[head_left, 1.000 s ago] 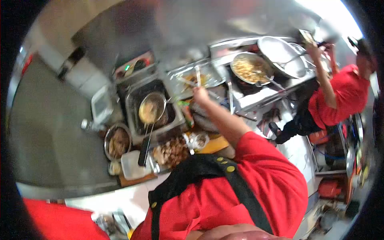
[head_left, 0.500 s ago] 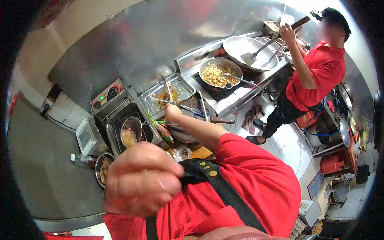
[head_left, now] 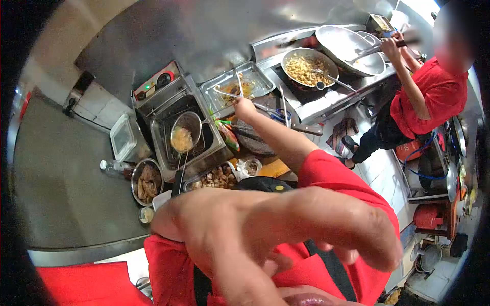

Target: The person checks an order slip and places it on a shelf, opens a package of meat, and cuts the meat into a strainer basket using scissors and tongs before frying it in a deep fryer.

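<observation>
My left hand (head_left: 265,229) is large and close to the camera, with its fingers apart and nothing visible in it. Farther off, my right hand (head_left: 245,109) is closed on metal tongs (head_left: 240,87), whose two arms spread above a steel tray (head_left: 263,81). Orange-brown food or residue lies in that tray. Beside my right forearm, scissors (head_left: 278,114) and a knife (head_left: 307,129) rest on a round dark board (head_left: 255,140). Below my right hand, a colourful packet (head_left: 228,136) stands beside the fryer. Behind my left hand are brown chopped pieces (head_left: 214,178) in a tray.
A strainer (head_left: 185,125) holding pale yellow food rests over the fryer (head_left: 163,109). A bowl of meat (head_left: 148,183) and a bottle (head_left: 115,167) stand at left. A pan of food (head_left: 309,66) sits on the stove. A co-worker (head_left: 434,92) holds a spatula over a wok (head_left: 339,43).
My left hand has opened from a fist and reaches right, across the view. My right hand stays at the tongs over the tray. The whole scene has shifted right as the camera moved.
</observation>
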A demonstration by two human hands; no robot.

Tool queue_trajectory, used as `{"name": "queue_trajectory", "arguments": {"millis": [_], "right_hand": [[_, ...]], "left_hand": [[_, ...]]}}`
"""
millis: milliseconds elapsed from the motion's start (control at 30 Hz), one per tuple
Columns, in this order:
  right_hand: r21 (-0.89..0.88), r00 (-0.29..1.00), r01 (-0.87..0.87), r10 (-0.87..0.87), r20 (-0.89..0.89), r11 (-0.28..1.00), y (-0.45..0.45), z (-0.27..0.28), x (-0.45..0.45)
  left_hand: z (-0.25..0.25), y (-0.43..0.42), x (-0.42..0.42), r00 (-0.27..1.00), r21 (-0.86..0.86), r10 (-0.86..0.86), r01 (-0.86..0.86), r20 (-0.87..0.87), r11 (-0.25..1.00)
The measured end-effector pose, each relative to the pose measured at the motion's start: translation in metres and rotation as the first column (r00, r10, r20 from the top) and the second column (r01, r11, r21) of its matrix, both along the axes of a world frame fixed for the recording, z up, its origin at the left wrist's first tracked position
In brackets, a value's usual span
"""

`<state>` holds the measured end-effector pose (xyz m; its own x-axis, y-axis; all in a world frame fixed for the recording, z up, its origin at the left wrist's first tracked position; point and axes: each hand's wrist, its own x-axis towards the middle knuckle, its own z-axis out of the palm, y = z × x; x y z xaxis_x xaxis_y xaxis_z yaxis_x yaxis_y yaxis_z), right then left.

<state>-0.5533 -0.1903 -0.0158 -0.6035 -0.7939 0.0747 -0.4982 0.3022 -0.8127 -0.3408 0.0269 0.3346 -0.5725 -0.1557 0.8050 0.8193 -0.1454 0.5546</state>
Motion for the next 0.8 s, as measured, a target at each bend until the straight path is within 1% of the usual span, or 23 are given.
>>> {"name": "queue_trajectory", "arguments": {"millis": [33,67,133,167,233,267,300,367,400,433,500,533,567,633,667,700,767,800], "right_hand": [[0.011,0.994,0.006,-0.005,-0.107,1.0,0.0,0.002,0.003],[0.005,0.995,-0.007,0.007,-0.104,1.0,-0.002,0.005,0.002],[0.091,0.954,-0.276,0.284,-0.094,0.957,0.004,0.001,0.001],[0.05,0.971,-0.229,0.232,-0.062,0.972,0.01,0.009,0.002],[-0.026,0.998,-0.069,0.069,-0.012,0.997,0.014,0.018,0.007],[0.05,0.993,-0.07,0.075,-0.087,0.996,0.009,0.019,0.008],[0.053,0.994,-0.075,0.079,-0.082,0.996,0.01,0.016,0.011],[0.034,0.959,-0.267,0.269,-0.089,0.963,0.014,0.013,0.012],[0.042,0.972,-0.216,0.219,-0.088,0.975,0.014,0.015,0.01],[0.038,0.972,-0.214,0.216,-0.095,0.976,0.015,0.018,0.008],[0.045,0.993,-0.093,0.089,0.08,0.995,0.013,0.02,0.011],[0.081,0.98,-0.179,0.185,-0.075,0.98,0.009,0.009,0.013],[0.077,0.978,-0.193,0.198,-0.072,0.978,0.008,0.01,0.012],[0.089,0.929,-0.347,0.355,-0.103,0.934,0.011,0.007,0.009],[-0.043,0.977,-0.209,0.21,0.026,0.977,0.013,0.002,0.01],[-0.038,0.976,-0.214,0.215,0.026,0.976,0.011,-0.003,0.013],[0.041,0.995,-0.063,0.06,0.078,0.997,-0.005,-0.009,0.016],[0.046,0.987,-0.162,0.162,0.006,0.986,0.001,-0.002,0.021]], "left_hand": [[-0.001,0.002,0.0,1.0,-0.003,-0.016,0.016,-0.009,1.0],[-0.002,0.003,0.001,0.999,-0.005,-0.029,0.029,-0.016,1.0],[-0.002,-0.001,0.0,0.999,0.008,-0.048,0.048,-0.019,0.999],[-0.002,0.0,0.0,0.998,0.01,-0.059,0.059,-0.025,0.998],[-0.002,-0.001,-0.001,0.997,0.017,-0.069,0.069,-0.024,0.997],[-0.001,-0.001,-0.001,0.997,0.021,-0.078,0.079,-0.016,0.997],[-0.002,0.0,-0.002,0.997,0.02,-0.081,0.081,-0.008,0.997],[-0.003,0.0,-0.003,0.995,0.026,-0.096,0.096,-0.003,0.995],[-0.004,0.0,-0.005,0.994,0.022,-0.11,0.11,-0.013,0.994],[-0.004,0.0,-0.006,0.993,0.019,-0.12,0.12,-0.016,0.993],[-0.005,0.002,-0.005,0.989,0.027,-0.146,0.146,-0.009,0.989],[-0.006,-0.001,-0.005,0.989,0.034,-0.149,0.149,-0.003,0.988],[-0.005,-0.002,-0.006,0.988,0.036,-0.153,0.153,-0.001,0.988],[-0.008,-0.005,-0.006,0.986,0.051,-0.169,0.169,0.007,0.984],[-0.008,-0.007,-0.006,0.985,0.052,-0.172,0.172,0.006,0.984],[-0.011,-0.008,-0.007,0.983,0.058,-0.181,0.18,0.009,0.982],[-0.013,-0.015,-0.006,0.981,0.069,-0.196,0.195,0.012,0.978],[-0.014,-0.018,-0.005,0.979,0.079,-0.205,0.203,0.02,0.976]]}}
